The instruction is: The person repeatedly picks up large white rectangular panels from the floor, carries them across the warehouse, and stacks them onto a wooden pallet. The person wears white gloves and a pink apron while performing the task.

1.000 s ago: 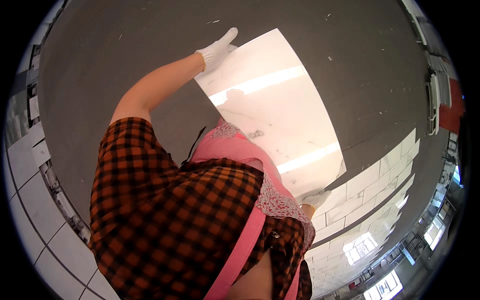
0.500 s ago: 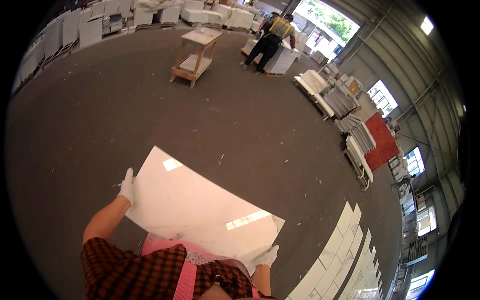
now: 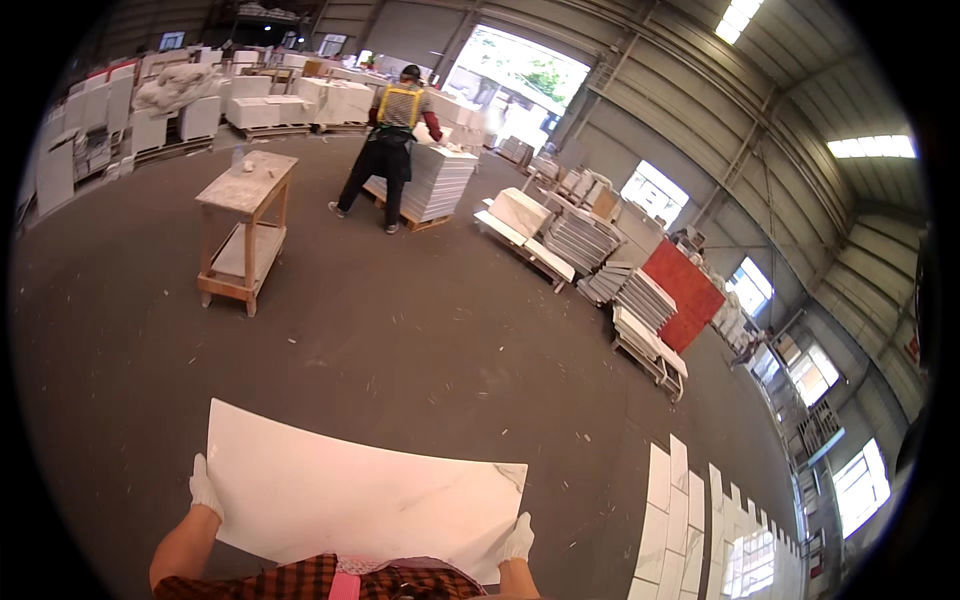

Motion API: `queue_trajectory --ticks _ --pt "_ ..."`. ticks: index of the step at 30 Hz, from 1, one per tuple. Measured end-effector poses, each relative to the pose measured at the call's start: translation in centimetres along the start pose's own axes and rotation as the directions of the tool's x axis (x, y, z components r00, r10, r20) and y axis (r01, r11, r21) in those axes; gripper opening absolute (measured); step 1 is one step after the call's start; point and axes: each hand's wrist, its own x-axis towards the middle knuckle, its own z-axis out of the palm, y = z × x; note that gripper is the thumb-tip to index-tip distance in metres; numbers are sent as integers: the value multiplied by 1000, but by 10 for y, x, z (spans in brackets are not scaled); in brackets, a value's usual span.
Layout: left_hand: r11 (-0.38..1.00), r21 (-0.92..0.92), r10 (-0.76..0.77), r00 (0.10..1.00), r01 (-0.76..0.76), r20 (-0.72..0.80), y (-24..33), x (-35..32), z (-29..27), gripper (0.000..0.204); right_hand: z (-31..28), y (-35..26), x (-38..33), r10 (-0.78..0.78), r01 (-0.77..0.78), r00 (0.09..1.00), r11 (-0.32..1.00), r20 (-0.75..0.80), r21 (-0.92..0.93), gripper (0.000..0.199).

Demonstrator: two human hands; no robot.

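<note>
A large glossy white stone tile (image 3: 350, 490) with faint grey veining is held up across my front, its lower edge against my body. My left hand (image 3: 205, 489), in a white glove, grips the tile's left edge. On the opposite side my right hand (image 3: 518, 538), gloved as well, clasps the edge near the lower right. The fingers beneath the tile are hidden on both hands. To the right of my right hand, white tiles (image 3: 668, 515) lie in staggered rows on the floor.
A wooden two-level table (image 3: 247, 180) stands ahead on the left. Beyond it a person (image 3: 395, 140) leans over a stack of slabs (image 3: 440, 185) on a pallet. Stone pieces on low racks (image 3: 525, 238) and a red board (image 3: 683, 295) line the right. White slabs (image 3: 265, 110) fill the back left.
My view has lifted and turned right, so the table and the person appear lower and further left. The tile stays in both hands and sits lower in view.
</note>
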Motion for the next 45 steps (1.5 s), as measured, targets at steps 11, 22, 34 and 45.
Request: queue_trajectory --ticks 11,22,34,45 --pt "963 81 260 964 -255 -49 87 152 187 57 283 -43 198 -457 667 745 496 486 -556 44" --pt "916 -254 268 945 -311 -188 145 339 398 50 565 -126 390 -368 662 721 616 587 -427 47" --pt "991 -46 126 992 -126 11 219 575 653 54 784 -191 485 -90 96 951 995 295 -7 48" --pt "953 -91 261 936 -288 -235 278 702 795 52 1099 -257 637 35 22 851 995 524 -102 44"
